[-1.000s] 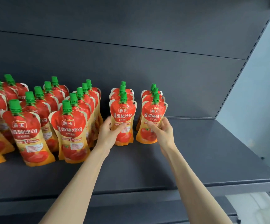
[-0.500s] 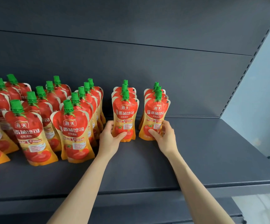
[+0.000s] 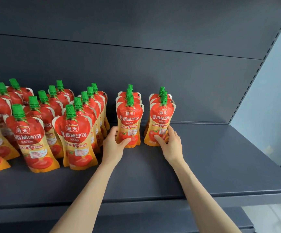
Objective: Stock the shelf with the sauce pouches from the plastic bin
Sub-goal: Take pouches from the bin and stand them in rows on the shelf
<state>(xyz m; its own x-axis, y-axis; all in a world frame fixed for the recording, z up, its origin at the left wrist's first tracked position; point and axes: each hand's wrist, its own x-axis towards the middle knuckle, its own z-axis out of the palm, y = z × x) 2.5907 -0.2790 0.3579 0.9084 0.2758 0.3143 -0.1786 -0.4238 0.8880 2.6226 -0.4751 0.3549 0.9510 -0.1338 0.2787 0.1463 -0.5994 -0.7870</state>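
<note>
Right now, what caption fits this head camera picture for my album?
Two hands, left hand and right hand, each hold a row of sauce pouches upright on the shelf.

pouch rows [image 3: 49, 125] left on shelf [image 3: 220, 165] (upright)

Both bare forearms reach up and forward from the near edge, angled slightly toward each other. The left hand [image 3: 113, 146] curls inward, thumb lying across to the right and fingers wrapped behind. The right hand [image 3: 171, 144] mirrors it, thumb pointing left, fingers spread and bent.
</note>
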